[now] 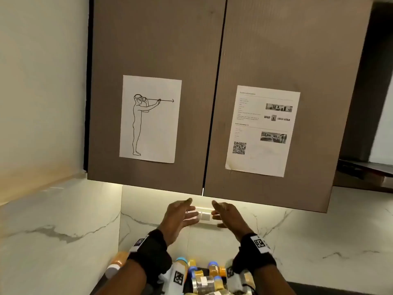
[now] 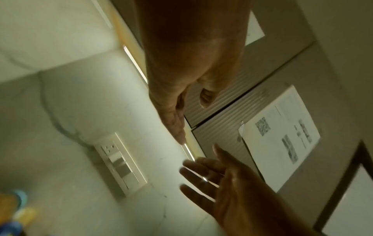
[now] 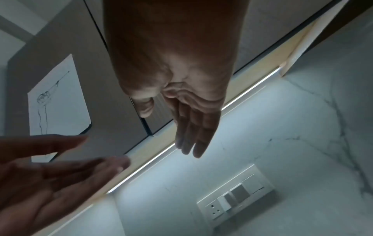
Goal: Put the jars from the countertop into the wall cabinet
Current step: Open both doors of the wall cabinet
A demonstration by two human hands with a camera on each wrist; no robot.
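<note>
The brown wall cabinet has two doors, left door [image 1: 153, 50] and right door [image 1: 287, 50], both closed. My left hand [image 1: 180, 213] and right hand [image 1: 225, 213] are raised side by side just below the cabinet's bottom edge, near the seam between the doors. Both are empty, with fingers straight and spread. The left wrist view shows my left hand [image 2: 173, 115] reaching toward the door's lower corner, and the right wrist view shows my right hand [image 3: 191, 124] doing the same. Several jars [image 1: 204, 277] with blue and yellow lids stand on the countertop beneath my wrists, partly hidden by them.
A white switch plate [image 1: 205, 216] sits on the marble backsplash behind my hands. A lit strip runs under the cabinet. A line drawing [image 1: 150, 119] is taped to the left door and an information sheet [image 1: 262, 130] to the right. An orange bottle [image 1: 117, 262] lies at the left.
</note>
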